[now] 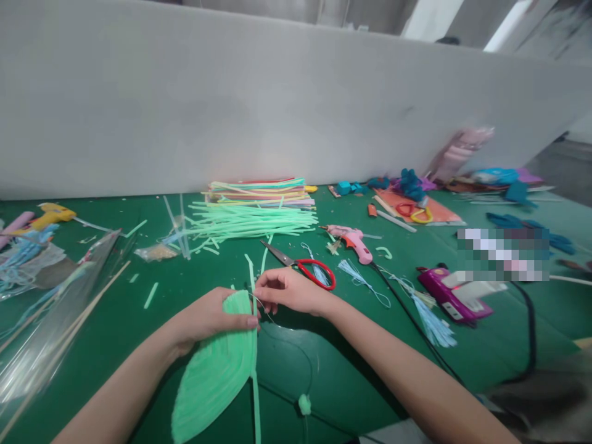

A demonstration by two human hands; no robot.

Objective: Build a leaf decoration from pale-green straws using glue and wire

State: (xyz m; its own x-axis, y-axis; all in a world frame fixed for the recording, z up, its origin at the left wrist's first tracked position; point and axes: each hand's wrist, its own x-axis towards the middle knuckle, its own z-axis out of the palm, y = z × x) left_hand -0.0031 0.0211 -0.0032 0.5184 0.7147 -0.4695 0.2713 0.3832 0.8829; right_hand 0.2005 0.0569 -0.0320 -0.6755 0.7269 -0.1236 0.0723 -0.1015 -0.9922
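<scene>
My left hand (217,317) grips a light green fan-shaped piece made of pipe cleaners (213,376), its thumb lying across the front near the straight right edge. A green pipe cleaner strip (256,401) runs along that edge and sticks out above and below. My right hand (287,290) is closed in a pinch at the strip's upper part, where a thin thread (266,312) loops out from the fingers. The thread curves down the table towards a small green pompom (304,404). Just beyond my right hand lie scissors with red handles (317,271).
A pile of green pipe cleaners (254,221) lies at the back centre. On the right are a pink glue gun (351,240), blue tassels (430,320) and a purple power strip (453,296). A yellow glue gun (55,214) and wooden sticks (69,339) are on the left.
</scene>
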